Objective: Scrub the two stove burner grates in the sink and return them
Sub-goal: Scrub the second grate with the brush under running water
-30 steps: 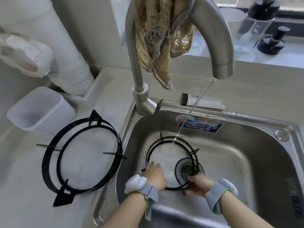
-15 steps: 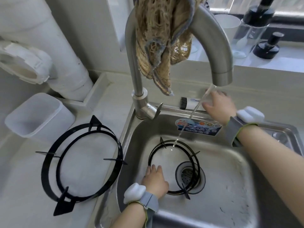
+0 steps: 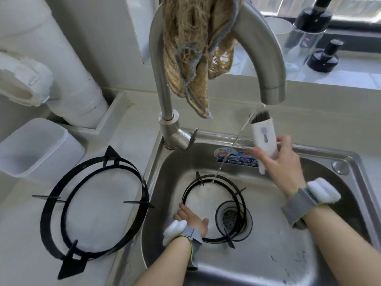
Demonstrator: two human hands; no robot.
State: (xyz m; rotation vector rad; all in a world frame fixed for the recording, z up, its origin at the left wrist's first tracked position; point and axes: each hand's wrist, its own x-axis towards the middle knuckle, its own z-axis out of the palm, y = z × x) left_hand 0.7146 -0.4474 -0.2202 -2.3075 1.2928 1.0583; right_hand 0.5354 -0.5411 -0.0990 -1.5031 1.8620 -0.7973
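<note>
Black grate in sink [image 3: 214, 207] lies flat on the basin floor, ringing the drain [image 3: 233, 220]. Left hand [image 3: 192, 220] grips its near rim. Second grate [image 3: 92, 205] rests on the counter left of the sink [image 3: 309, 254]. Right hand [image 3: 282, 168] clasps a white brush [image 3: 262, 139], bristles up beside the water stream [image 3: 233, 145].

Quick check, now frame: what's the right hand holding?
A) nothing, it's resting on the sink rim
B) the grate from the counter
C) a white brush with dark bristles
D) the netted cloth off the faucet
C: the right hand grips a white brush with its dark bristles up beside the running faucet, while the netted cloth hangs over the faucet and the larger grate lies on the counter.
</note>
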